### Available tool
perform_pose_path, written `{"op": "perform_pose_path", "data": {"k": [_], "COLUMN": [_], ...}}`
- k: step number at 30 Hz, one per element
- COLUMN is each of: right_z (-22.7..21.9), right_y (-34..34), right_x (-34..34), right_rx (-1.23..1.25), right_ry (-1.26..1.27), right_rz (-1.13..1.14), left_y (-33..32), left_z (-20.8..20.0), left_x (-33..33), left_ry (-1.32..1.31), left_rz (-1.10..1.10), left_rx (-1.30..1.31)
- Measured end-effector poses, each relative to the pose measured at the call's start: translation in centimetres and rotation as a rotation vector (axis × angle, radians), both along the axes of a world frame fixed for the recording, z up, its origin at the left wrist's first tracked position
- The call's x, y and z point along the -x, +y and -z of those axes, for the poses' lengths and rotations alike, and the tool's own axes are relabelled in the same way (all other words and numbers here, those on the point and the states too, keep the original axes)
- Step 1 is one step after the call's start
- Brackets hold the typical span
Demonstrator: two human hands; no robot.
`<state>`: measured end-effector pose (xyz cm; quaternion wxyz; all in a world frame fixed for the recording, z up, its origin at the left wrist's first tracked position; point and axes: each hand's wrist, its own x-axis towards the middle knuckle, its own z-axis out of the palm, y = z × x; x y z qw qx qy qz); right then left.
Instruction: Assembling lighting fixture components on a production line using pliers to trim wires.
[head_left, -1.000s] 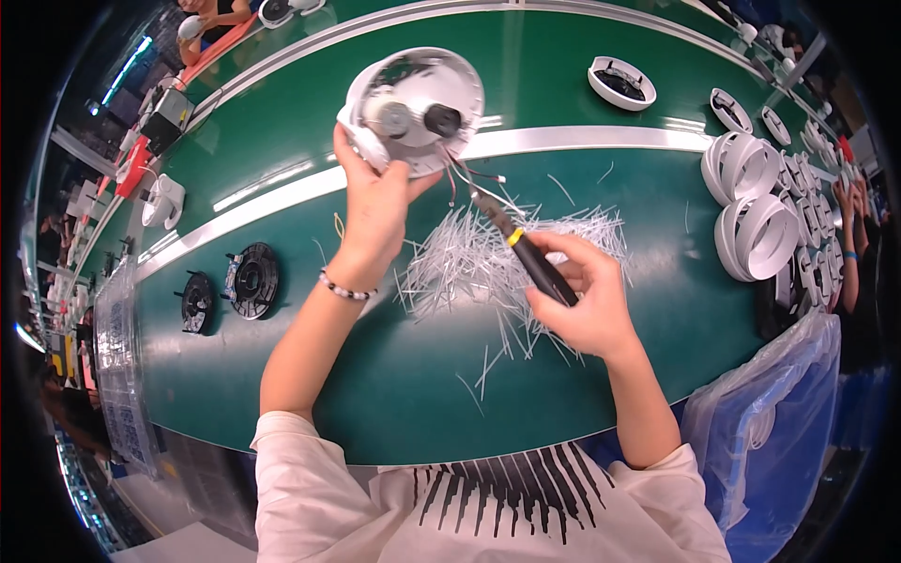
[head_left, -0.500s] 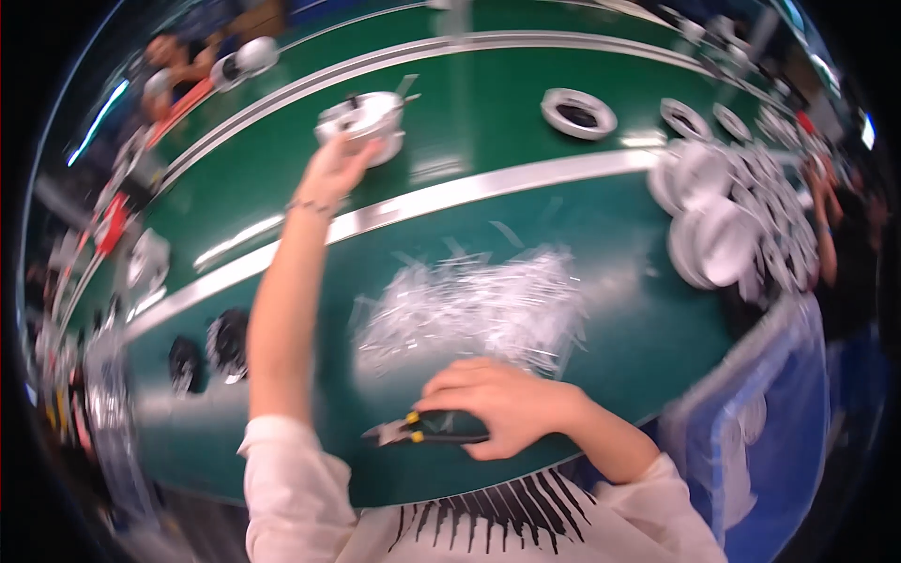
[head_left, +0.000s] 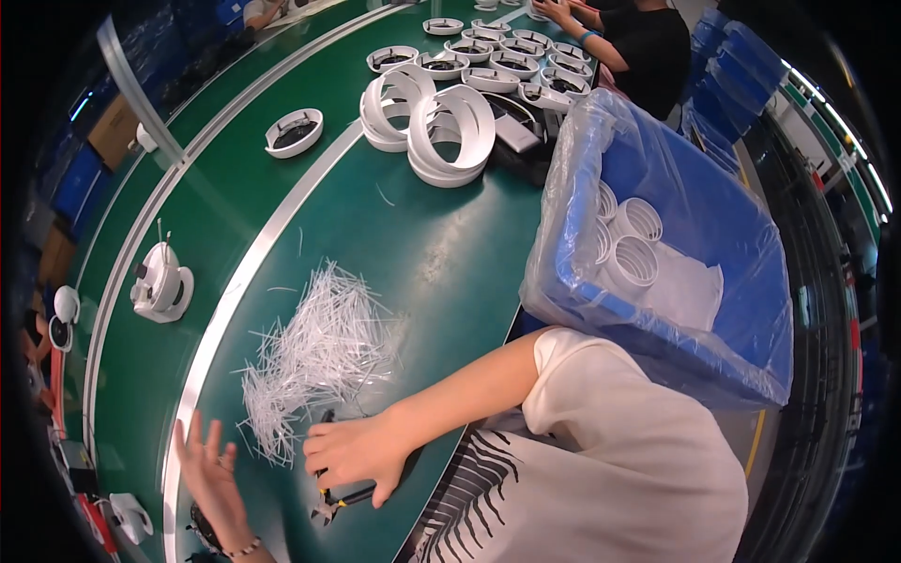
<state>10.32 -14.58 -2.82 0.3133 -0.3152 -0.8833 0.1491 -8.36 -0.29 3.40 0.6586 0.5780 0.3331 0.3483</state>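
Black-and-yellow cutters (head_left: 340, 501) lie flat on the green bench (head_left: 441, 253) under my right hand (head_left: 355, 452), whose fingers curl over the handles, long axis running toward my body, jaws pointing at my left hand (head_left: 208, 471), spread open and empty, just beside.

My head camera looks steeply down and rightward onto the green bench (head_left: 441, 253), close above my right hand (head_left: 352, 450) near the lower edge; the blue bin (head_left: 741, 235) sits right, another worker far.
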Motion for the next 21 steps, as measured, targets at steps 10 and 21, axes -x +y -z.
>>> {"op": "perform_pose_path", "data": {"k": [10,21], "right_z": [-8.0,-3.9], "right_y": [1.5,-2.0], "right_x": [-22.5,-29.3], "right_rx": [-0.829,-0.506], "right_ry": [0.104,0.023], "right_rz": [1.648,1.849], "left_y": [-3.8,0.1], "left_z": [-3.3,-7.0], "left_x": [1.1,7.7], "left_ry": [-0.163,-0.145], "left_rz": [-0.103,-0.219], "left_rx": [-0.087,-0.362]}}
